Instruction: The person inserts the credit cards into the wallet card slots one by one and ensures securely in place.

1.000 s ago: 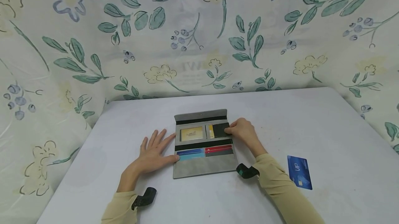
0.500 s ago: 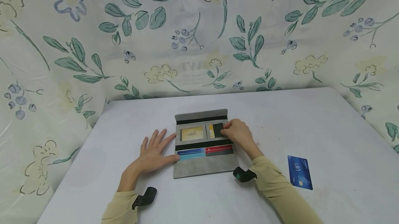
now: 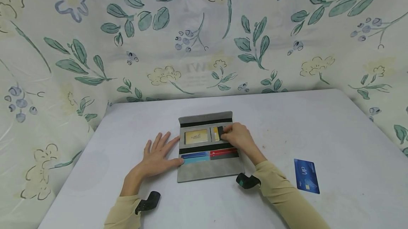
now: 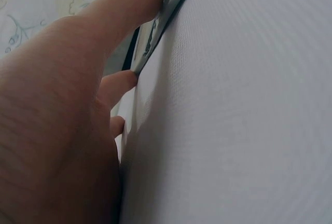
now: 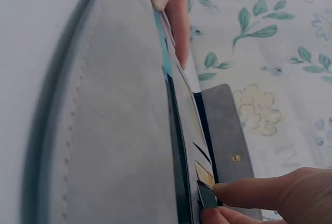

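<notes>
A grey wallet (image 3: pixel 208 174) lies unfolded on the white table. My left hand (image 3: pixel 157 158) rests at its left side with fingers spread; the thumb lies on its lower left part and the index fingertip reaches the left edge. My right hand (image 3: pixel 238 137) pinches a black card (image 5: pixel 206 195) between thumb and fingers at the upper right slot. Left of the black card shows a yellow card (image 3: pixel 216 134) in that slot. A yellow picture card (image 3: pixel 196 137) sits in the upper left window. Blue cards (image 3: pixel 194 157) and red cards (image 3: pixel 223 152) fill the lower pockets.
A blue VIP card (image 3: pixel 306 176) lies on the table (image 3: pixel 271 204) to the right of the wallet, near my right sleeve. Behind the table hangs a floral curtain (image 3: pixel 197 59). Black wrist cameras (image 3: pixel 247 181) sit on both sleeves.
My right hand has moved left with the black card, and less of the card shows beside the yellow one. The left hand and the wallet stay in place.
</notes>
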Demonstrator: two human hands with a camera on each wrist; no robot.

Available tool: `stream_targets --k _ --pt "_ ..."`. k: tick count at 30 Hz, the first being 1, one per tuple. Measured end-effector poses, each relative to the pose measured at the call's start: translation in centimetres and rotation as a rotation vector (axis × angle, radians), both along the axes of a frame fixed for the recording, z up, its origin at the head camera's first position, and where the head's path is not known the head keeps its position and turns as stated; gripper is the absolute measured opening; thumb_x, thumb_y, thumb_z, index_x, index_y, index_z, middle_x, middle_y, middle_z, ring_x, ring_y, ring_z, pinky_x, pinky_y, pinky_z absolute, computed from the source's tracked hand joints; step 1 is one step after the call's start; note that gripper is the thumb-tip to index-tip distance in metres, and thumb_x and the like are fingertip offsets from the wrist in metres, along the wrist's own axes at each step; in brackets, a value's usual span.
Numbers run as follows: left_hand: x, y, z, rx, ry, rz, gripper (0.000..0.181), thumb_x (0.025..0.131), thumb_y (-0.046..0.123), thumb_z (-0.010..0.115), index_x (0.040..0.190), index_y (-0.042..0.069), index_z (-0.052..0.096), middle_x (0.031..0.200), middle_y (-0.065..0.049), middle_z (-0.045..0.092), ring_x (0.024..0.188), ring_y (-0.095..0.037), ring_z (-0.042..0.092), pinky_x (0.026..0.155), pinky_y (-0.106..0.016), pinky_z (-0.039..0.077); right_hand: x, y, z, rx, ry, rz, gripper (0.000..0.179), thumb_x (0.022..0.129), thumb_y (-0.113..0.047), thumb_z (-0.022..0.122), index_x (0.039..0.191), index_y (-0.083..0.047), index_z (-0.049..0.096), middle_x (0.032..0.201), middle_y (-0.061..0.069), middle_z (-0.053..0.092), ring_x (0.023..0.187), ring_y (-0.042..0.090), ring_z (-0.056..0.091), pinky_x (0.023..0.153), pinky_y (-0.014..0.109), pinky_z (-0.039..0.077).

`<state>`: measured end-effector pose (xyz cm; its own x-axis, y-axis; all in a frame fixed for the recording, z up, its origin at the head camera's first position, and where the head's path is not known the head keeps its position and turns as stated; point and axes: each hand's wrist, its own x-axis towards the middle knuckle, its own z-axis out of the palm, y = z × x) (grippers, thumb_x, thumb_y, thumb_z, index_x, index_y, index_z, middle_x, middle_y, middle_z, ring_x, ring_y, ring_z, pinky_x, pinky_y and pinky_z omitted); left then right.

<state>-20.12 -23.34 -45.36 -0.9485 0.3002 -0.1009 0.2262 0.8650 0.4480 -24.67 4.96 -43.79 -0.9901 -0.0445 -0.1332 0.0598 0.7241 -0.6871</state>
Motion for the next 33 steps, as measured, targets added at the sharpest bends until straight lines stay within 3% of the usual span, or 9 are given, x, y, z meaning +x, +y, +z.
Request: stream_targets --k 8,15,19,25,30,33 --pt "0.1 0.1 0.2 -0.003 -0.001 0.004 0.083 0.086 0.054 0.063 0.154 0.015 0.036 0.164 -0.02 0.014 0.15 -0.044 -0.002 0.114 -0.067 -0.009 0.4 -0.6 0.0 0.008 0.034 0.037 0.037 0.086 -0.014 0.07 0.119 0.001 0.069 0.117 0.016 0.07 0.1 0.027 0.063 0.093 0.045 0.053" --pt "0.3 0.0 0.3 0.002 0.003 0.005 0.083 0.086 0.054 0.063 0.154 0.014 0.036 0.163 -0.021 0.014 0.15 -0.045 -0.002 0.114 -0.067 -0.009 0.3 -0.1 0.3 0.008 0.024 0.092 0.034 0.085 -0.013 0.071 0.117 -0.002 0.07 0.104 0.011 0.072 0.086 0.021 0.062 0.082 0.039 0.055" --pt "0.3 -0.1 0.2 0.005 0.006 0.004 0.083 0.086 0.053 0.063 0.154 0.014 0.036 0.164 -0.021 0.013 0.15 -0.045 -0.003 0.114 -0.067 -0.01 0.2 0.3 0.6 0.064 0.011 0.143 0.034 0.087 -0.017 0.071 0.119 -0.005 0.07 0.102 0.009 0.069 0.086 0.02 0.06 0.08 0.038 0.054" --pt "0.0 0.0 -0.1 -0.005 -0.009 -0.001 0.083 0.087 0.055 0.062 0.155 0.016 0.034 0.164 -0.02 0.012 0.15 -0.044 -0.003 0.114 -0.066 -0.01 0.4 1.1 0.8 0.18 0.036 0.208 0.035 0.088 -0.023 0.074 0.12 -0.009 0.071 0.109 0.01 0.065 0.1 0.027 0.053 0.087 0.043 0.05" --pt "0.1 0.1 0.0 -0.007 -0.013 0.002 0.083 0.087 0.054 0.062 0.154 0.016 0.034 0.164 -0.02 0.012 0.15 -0.044 -0.004 0.114 -0.066 -0.01 0.4 2.2 0.8 0.156 0.011 0.302 0.039 0.089 -0.025 0.073 0.125 -0.01 0.068 0.131 0.014 0.057 0.118 0.034 0.047 0.099 0.05 0.046" --pt "0.2 0.1 0.1 -0.002 -0.013 0.002 0.083 0.087 0.054 0.062 0.154 0.015 0.034 0.164 -0.02 0.012 0.15 -0.044 -0.004 0.114 -0.066 -0.01 0.3 3.3 0.7 0.132 -0.003 0.347 0.042 0.089 -0.024 0.072 0.127 -0.007 0.066 0.132 0.016 0.055 0.122 0.035 0.047 0.103 0.052 0.044"
